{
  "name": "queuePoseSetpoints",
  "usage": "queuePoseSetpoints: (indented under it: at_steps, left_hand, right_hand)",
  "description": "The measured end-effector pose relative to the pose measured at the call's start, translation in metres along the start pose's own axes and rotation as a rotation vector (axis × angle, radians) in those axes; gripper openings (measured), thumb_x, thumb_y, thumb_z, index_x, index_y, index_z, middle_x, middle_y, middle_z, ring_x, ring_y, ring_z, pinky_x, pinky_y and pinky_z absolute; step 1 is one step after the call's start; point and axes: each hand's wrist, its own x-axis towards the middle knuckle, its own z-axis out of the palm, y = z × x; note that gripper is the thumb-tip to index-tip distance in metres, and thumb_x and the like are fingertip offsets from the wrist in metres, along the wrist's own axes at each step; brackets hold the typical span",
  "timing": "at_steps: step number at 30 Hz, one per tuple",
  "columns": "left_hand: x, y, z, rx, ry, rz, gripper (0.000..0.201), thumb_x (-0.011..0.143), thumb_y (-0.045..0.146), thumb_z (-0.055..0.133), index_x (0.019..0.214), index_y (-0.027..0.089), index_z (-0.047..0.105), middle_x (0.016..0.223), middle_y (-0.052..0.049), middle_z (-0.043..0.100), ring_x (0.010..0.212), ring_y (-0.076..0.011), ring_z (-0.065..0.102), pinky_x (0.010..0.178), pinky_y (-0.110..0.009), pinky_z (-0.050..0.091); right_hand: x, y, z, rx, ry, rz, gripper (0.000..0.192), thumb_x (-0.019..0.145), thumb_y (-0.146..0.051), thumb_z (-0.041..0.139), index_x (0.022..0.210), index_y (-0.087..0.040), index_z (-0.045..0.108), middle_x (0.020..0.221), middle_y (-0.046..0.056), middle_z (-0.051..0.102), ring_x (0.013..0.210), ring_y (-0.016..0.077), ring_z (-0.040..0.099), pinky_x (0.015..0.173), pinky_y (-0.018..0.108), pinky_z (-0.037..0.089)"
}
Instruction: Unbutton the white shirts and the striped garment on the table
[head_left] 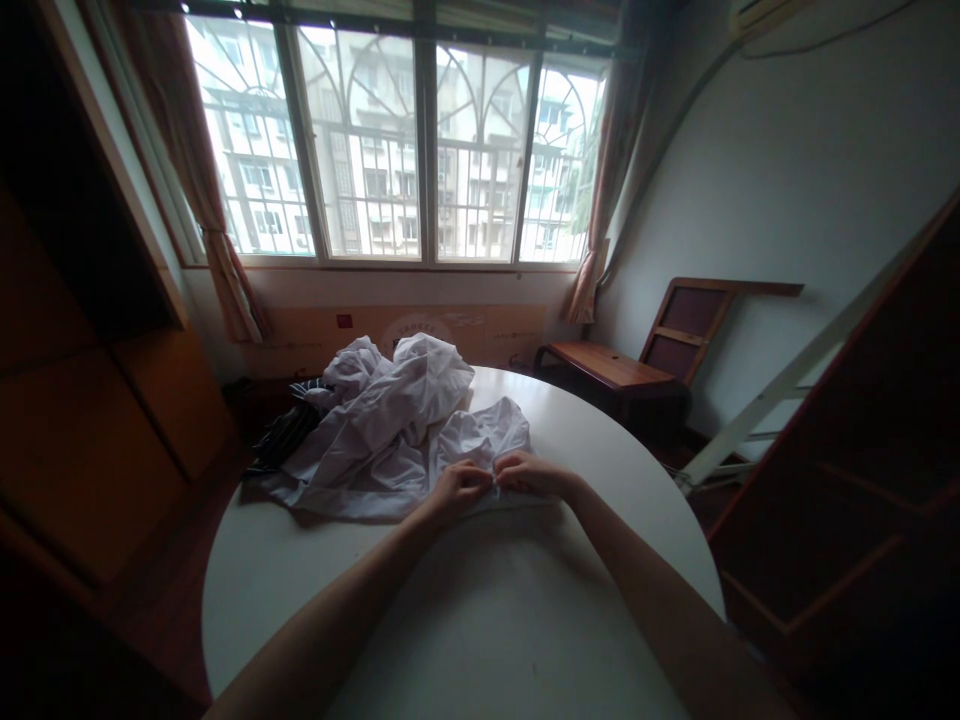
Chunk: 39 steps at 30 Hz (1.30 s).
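A crumpled pale garment (390,420), whitish-grey, lies heaped on the round white table (465,620). My left hand (463,485) is closed, its fingers pinching the near edge of the cloth. Right beside it, my right hand (531,474) pinches the same edge, fingertips almost meeting those of the left. Between and behind the hands a smaller fold of the cloth bulges up. What exactly lies between the fingertips is too small to make out. Dark striped fabric (289,435) sticks out at the left side of the heap.
Behind the table stand a large cardboard box (495,330) and a barred window (375,150) with curtains. At the right are a wooden bench (607,365), a white metal frame (772,390) and a dark panel (862,480). An orange-brown cabinet (172,400) stands left.
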Motion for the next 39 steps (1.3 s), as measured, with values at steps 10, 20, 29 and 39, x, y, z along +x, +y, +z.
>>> queuePoseSetpoints:
  at_steps: [10,20,29,39]
  left_hand:
    - [-0.004,0.007,-0.002,-0.105,0.038,-0.057,0.019,0.07,0.025,0.059,0.08,0.015,0.071,0.075,-0.003,0.059,0.07,-0.0127,0.053,0.066,-0.022,0.041]
    - [-0.003,0.003,0.002,-0.232,0.033,-0.056,0.019,0.071,0.024,0.058,0.083,0.011,0.067,0.081,-0.006,0.065,0.076,-0.0155,0.057,0.07,-0.024,0.043]
    - [-0.014,0.01,0.002,0.14,0.485,0.187,0.016,0.082,0.023,0.044,0.091,0.018,0.057,0.09,-0.005,0.057,0.089,-0.0178,0.051,0.082,-0.033,0.04]
    - [-0.017,0.011,0.0,0.391,0.67,0.307,0.011,0.083,0.027,0.044,0.089,0.018,0.044,0.087,-0.006,0.051,0.086,-0.0193,0.048,0.078,-0.035,0.041]
  right_hand:
    - [0.009,0.01,0.0,-0.255,0.1,-0.087,0.015,0.063,-0.022,0.05,0.051,-0.015,0.047,0.042,-0.008,0.035,0.04,0.0047,0.029,0.039,0.017,0.018]
    - [0.013,0.016,-0.006,-0.257,0.143,-0.04,0.013,0.062,-0.02,0.046,0.05,-0.016,0.042,0.041,-0.008,0.036,0.038,0.0048,0.03,0.037,0.017,0.019]
    - [0.005,0.008,-0.015,-0.148,0.267,-0.148,0.02,0.059,-0.022,0.047,0.043,-0.018,0.036,0.038,-0.007,0.034,0.035,0.0035,0.026,0.036,0.018,0.015]
    - [-0.027,-0.04,-0.016,0.053,1.409,-0.658,0.02,0.068,-0.022,0.047,0.049,-0.018,0.044,0.042,-0.006,0.041,0.043,0.0085,0.038,0.043,0.021,0.032]
